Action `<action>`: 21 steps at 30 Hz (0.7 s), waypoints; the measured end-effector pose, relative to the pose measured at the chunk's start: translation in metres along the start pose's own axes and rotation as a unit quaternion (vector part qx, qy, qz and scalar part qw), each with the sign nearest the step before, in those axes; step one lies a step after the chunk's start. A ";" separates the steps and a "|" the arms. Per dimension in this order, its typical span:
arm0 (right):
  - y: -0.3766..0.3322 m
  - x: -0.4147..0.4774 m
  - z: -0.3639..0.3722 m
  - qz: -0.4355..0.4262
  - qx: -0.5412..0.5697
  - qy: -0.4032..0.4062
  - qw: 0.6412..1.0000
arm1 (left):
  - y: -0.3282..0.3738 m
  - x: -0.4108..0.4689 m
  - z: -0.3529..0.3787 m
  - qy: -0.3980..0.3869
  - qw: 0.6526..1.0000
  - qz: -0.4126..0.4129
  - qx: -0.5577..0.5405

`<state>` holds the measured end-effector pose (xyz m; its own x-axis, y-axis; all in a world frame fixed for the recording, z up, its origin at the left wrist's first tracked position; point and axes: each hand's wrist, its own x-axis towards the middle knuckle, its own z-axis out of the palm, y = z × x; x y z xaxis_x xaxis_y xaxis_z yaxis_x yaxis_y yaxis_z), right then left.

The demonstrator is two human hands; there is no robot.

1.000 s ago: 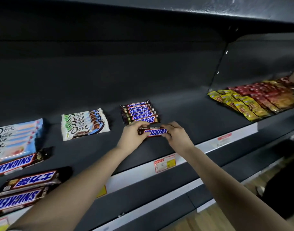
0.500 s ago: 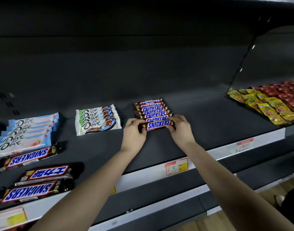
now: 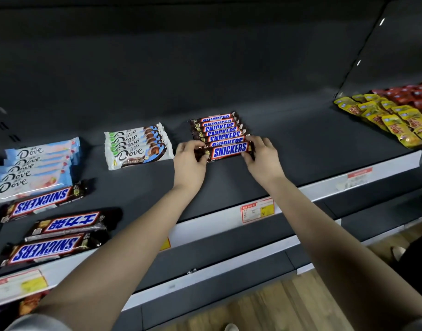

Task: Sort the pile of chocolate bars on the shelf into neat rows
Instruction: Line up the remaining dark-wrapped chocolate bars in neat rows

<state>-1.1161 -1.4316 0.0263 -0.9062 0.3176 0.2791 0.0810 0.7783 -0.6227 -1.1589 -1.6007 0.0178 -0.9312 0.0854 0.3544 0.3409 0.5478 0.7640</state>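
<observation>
Pinching a Snickers bar (image 3: 229, 150) by its two ends, I held it level at the front of the Snickers row (image 3: 217, 126) on the dark shelf (image 3: 301, 144). My left hand (image 3: 189, 161) had thumb and fingers curled round the bar's left end. My right hand (image 3: 262, 158) gripped the right end the same way. The bar faced label up, parallel to the bars behind it at twelve o'clock and touching the nearest one. I could not tell whether it rested on the shelf.

Just beside my left hand at nine o'clock sat the white Dove stack (image 3: 136, 145), neatly overlapped, and farther out the same way the blue Dove stack (image 3: 35, 168). At about eight o'clock three loose bars (image 3: 71, 222) lay near the shelf's front edge, their labels upside down to me. Well off at two o'clock lay yellow packets (image 3: 391, 118) with red packets (image 3: 415, 91) behind them. A price tag (image 3: 257, 210) sat on the shelf lip at about five o'clock.
</observation>
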 end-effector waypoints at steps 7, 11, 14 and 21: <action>-0.002 -0.004 -0.001 -0.007 -0.028 -0.009 1.000 | 0.002 -0.001 0.000 0.001 1.000 0.002 -0.005; -0.011 -0.002 -0.003 -0.068 -0.045 0.093 0.992 | 0.006 -0.001 -0.002 0.009 1.000 -0.005 -0.029; -0.045 0.000 0.002 -0.115 -0.009 0.101 0.988 | 0.010 0.001 -0.013 0.034 0.998 -0.024 -0.051; -0.138 -0.018 0.067 -0.245 0.082 0.009 0.966 | -0.018 0.005 -0.095 0.131 0.991 -0.035 -0.016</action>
<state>-1.1390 -1.5810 0.0589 -0.8112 -0.0561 0.5821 -0.4241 0.7418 -0.5196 -1.1572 -1.6896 0.0569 -0.8888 -0.1735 0.4242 0.2844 0.5169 0.8074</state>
